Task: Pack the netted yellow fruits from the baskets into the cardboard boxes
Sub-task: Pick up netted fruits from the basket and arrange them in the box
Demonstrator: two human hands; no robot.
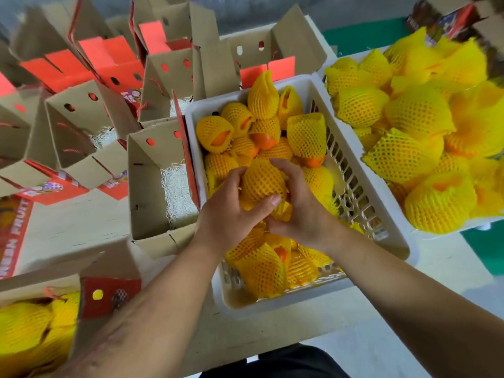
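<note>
Currently both grips, left hand [231,214] and right hand [300,211], clasp one netted fruit [263,181] mid white basket [387,222]; open cardboard box [147,186] just left, second basket [417,230] crowds right.

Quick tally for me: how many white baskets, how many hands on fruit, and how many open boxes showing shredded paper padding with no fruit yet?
White baskets: 2, the near one and the heaped one to its right.
Hands on fruit: 2, left hand and right hand, both gripping one netted fruit.
Padded boxes without fruit: 3.
Total: 7.
</note>
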